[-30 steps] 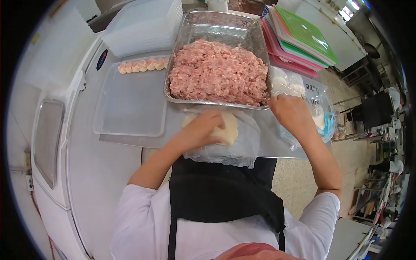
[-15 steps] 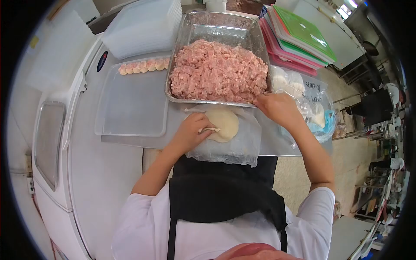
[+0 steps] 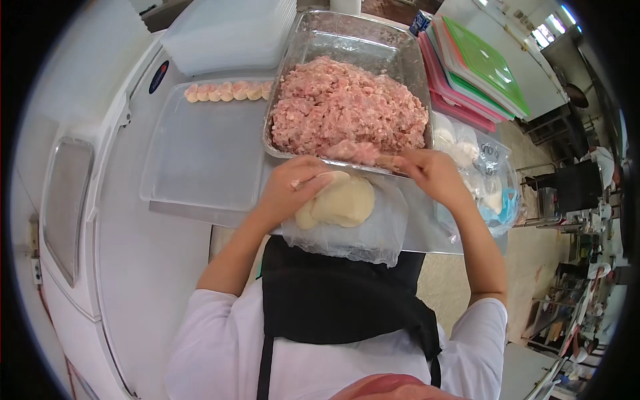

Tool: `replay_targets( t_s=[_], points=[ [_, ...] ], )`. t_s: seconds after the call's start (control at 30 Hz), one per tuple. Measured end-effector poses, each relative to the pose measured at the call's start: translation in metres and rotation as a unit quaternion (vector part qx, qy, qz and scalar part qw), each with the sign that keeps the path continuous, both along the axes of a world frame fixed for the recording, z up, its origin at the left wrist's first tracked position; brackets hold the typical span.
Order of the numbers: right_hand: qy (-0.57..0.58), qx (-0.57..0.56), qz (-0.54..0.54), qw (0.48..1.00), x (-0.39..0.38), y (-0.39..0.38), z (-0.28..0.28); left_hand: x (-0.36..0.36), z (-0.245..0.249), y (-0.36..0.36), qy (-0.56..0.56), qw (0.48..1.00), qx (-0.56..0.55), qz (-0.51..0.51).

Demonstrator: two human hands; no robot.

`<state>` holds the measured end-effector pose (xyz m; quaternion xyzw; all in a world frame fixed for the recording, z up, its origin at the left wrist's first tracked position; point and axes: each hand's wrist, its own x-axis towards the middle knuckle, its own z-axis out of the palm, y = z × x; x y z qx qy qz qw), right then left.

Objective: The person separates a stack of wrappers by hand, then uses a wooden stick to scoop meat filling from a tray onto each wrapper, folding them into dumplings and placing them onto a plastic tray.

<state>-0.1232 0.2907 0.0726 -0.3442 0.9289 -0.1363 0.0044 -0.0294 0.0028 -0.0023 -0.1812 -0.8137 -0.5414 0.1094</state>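
- Your left hand (image 3: 288, 193) is at the near middle of the counter, fingers narrow and pinched on the edge of one round dough wrapper (image 3: 325, 179), which is lifted at its far-left side
- That wrapper comes off the stack of wrappers (image 3: 347, 203), which lies on a crumpled plastic sheet (image 3: 373, 237) hanging over the near edge of the counter, just in front of your black apron (image 3: 340, 293)
- Your right hand (image 3: 432, 175) sits just right of the stack, at the near rim of the metal tray (image 3: 313, 47); its fingers are curled close together and point left at a lump of meat (image 3: 357, 152) on that rim
- I cannot tell whether that hand grips the lump itself or a tool under it
- The tray is heaped with minced meat (image 3: 347, 110) and touches the plastic sheet's far side
- Left of it a clear tray (image 3: 200, 160) carries a row of filled dumplings (image 3: 227, 91) along its far edge
- Far left stand stacked clear lids (image 3: 227, 30); far right lie coloured boards (image 3: 483, 70)
- A clear bag (image 3: 483, 183) with more white dough pieces lies just right of your right hand
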Motion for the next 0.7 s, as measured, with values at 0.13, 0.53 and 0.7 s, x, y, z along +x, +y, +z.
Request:
replay_targets(
  t_s=[0.13,0.53,0.7],
  points=[
    [0.104,0.039,0.027,0.993,-0.008,0.008,0.034,0.002,0.007,-0.002,-0.002,0.996,-0.061,-0.066],
    [0.091,0.008,0.031,0.995,-0.008,0.019,0.031,-0.013,0.016,0.021,0.070,0.977,-0.159,-0.122],
    [0.118,0.176,0.032,0.977,-0.001,0.034,0.038,-0.018,0.051,0.015,0.021,0.988,-0.142,-0.059]
  ],
)
